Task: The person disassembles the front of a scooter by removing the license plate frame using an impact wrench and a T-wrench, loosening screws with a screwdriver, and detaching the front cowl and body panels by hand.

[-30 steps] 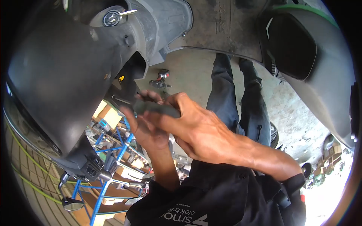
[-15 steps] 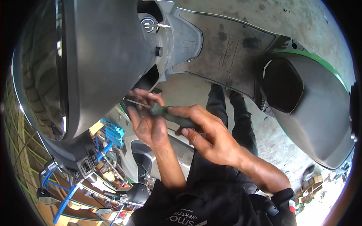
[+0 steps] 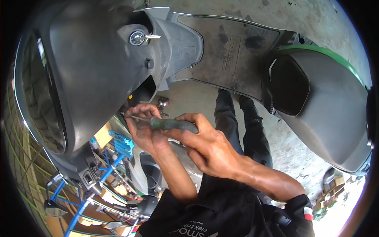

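Observation:
A screwdriver with a green handle (image 3: 175,125) and thin metal shaft lies nearly level in my right hand (image 3: 213,148), whose fingers wrap the handle's end. My left hand (image 3: 146,130) is cupped palm up under the shaft, thumb and fingertips pinched together around its tip. Whatever sits at that tip is too small to make out. Both hands are beside the lower edge of the scooter's dark front cover (image 3: 98,75). Just above my left fingers a dark opening (image 3: 142,93) shows in the scooter's inner panel.
A key (image 3: 153,36) stands in the scooter's ignition lock. The footboard (image 3: 237,55) runs right to the dark seat (image 3: 327,114). A second scooter (image 3: 146,170) stands behind my left forearm. Blue racks with boxes (image 3: 106,170) fill the lower left.
My hands and the screwdriver have shifted left in view, and the handle lies more level. My left fingers have closed in around the shaft's tip. The view has also shifted.

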`<state>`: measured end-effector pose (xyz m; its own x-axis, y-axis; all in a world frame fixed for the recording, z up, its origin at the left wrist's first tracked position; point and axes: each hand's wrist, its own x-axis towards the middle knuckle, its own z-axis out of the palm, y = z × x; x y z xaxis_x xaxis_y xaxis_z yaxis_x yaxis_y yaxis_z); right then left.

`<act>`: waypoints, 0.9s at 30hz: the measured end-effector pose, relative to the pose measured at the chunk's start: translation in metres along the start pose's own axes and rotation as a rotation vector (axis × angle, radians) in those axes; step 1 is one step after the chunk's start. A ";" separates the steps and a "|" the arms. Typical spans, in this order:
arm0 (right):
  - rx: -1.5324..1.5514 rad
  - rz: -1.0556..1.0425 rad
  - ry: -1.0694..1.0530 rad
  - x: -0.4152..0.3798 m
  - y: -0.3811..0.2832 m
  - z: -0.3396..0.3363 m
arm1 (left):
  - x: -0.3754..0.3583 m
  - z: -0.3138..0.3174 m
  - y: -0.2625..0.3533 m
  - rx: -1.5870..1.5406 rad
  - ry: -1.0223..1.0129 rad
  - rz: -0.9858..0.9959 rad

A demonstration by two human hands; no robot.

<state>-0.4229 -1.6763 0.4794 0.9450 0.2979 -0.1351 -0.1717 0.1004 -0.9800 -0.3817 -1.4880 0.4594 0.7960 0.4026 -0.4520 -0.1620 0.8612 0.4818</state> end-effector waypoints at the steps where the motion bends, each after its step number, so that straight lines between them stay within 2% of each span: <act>1: 0.017 -0.034 0.037 -0.002 0.001 -0.007 | -0.004 0.001 -0.003 0.133 0.024 0.018; 3: 0.013 -0.016 0.047 -0.009 0.003 -0.029 | -0.005 -0.007 -0.011 0.429 0.050 0.060; 6: -0.059 -0.010 0.091 -0.020 0.015 -0.062 | 0.009 -0.023 -0.025 0.531 0.114 -0.017; 8: -0.066 -0.083 0.241 -0.016 0.023 -0.084 | 0.022 -0.021 -0.047 0.527 0.149 -0.110; 11: -0.011 -0.094 0.323 0.005 0.028 -0.108 | 0.038 -0.001 -0.090 0.522 0.122 -0.111; 13: -0.017 -0.148 0.358 0.025 0.029 -0.118 | 0.048 0.021 -0.107 0.534 -0.029 -0.265; 14: -0.008 -0.200 0.397 0.040 0.029 -0.116 | 0.053 0.034 -0.113 0.624 -0.102 -0.195; 17: 0.099 -0.291 0.446 0.082 0.023 -0.107 | 0.078 0.068 -0.121 0.653 -0.218 -0.179; 19: 0.164 -0.317 0.467 0.105 0.018 -0.099 | 0.097 0.077 -0.122 0.776 -0.429 0.102; 20: 0.179 -0.323 0.485 0.115 0.017 -0.095 | 0.100 0.081 -0.124 0.771 -0.435 0.101; 21: 0.171 -0.329 0.490 0.122 0.016 -0.094 | 0.099 0.089 -0.129 0.787 -0.411 0.199; 24: 0.128 -0.279 0.428 0.135 0.018 -0.093 | 0.092 0.108 -0.143 0.761 -0.252 0.291; 27: 0.119 -0.291 0.417 0.142 0.025 -0.089 | 0.108 0.097 -0.131 0.706 -0.396 0.172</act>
<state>-0.2680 -1.7154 0.4226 0.9848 -0.1592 0.0697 0.1067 0.2372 -0.9656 -0.2179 -1.5868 0.4199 0.9614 0.2584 -0.0948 -0.0007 0.3467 0.9380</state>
